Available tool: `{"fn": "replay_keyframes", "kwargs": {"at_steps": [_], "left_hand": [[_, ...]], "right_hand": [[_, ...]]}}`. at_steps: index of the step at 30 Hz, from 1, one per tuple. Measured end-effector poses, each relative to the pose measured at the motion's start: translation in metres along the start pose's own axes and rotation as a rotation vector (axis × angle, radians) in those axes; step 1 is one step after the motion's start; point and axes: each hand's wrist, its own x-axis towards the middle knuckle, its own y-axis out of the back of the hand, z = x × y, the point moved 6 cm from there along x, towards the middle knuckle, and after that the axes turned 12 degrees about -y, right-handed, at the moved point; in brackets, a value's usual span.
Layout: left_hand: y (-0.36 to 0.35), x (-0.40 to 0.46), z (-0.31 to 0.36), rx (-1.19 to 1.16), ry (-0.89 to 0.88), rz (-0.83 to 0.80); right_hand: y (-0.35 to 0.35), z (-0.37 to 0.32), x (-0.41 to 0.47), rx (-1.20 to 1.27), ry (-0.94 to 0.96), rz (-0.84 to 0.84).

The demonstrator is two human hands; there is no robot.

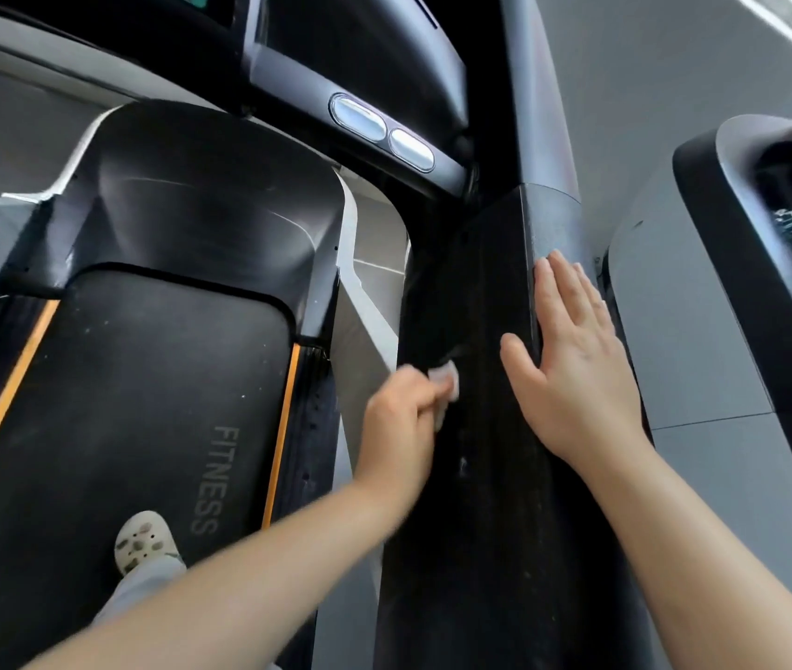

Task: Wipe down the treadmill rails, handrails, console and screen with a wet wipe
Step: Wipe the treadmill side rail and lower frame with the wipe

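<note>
A wide black handrail of the treadmill runs from the bottom middle up to the console. My left hand grips a small crumpled white wet wipe against the handrail's left side. My right hand lies flat with straight fingers on the handrail's right edge, holding nothing. Two oval silver pads sit on the console's lower bar. Only a corner of the screen shows at the top left.
The black running belt marked FITNESS, with orange side stripes, lies below left. My foot in a white clog stands on it. A second machine stands to the right, across a strip of grey floor.
</note>
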Motion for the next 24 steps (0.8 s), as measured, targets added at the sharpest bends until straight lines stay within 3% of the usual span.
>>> {"fn": "replay_keyframes", "kwargs": {"at_steps": [3,9,16,24], "left_hand": [[0.001,-0.013,0.011,0.055,-0.062,0.005],[-0.003,0.074,0.014,0.031,-0.084,0.055],[-0.001,-0.038,0.046,-0.060,-0.113,0.029],[-0.005,0.074,0.046,-0.103,-0.081,0.105]], "right_hand": [[0.001,0.000,0.001,0.009,0.003,0.003],[-0.001,0.002,0.003,0.050,0.002,0.013],[-0.004,0.003,0.004,0.070,0.012,0.028],[-0.002,0.007,0.005,0.188,0.000,0.024]]}}
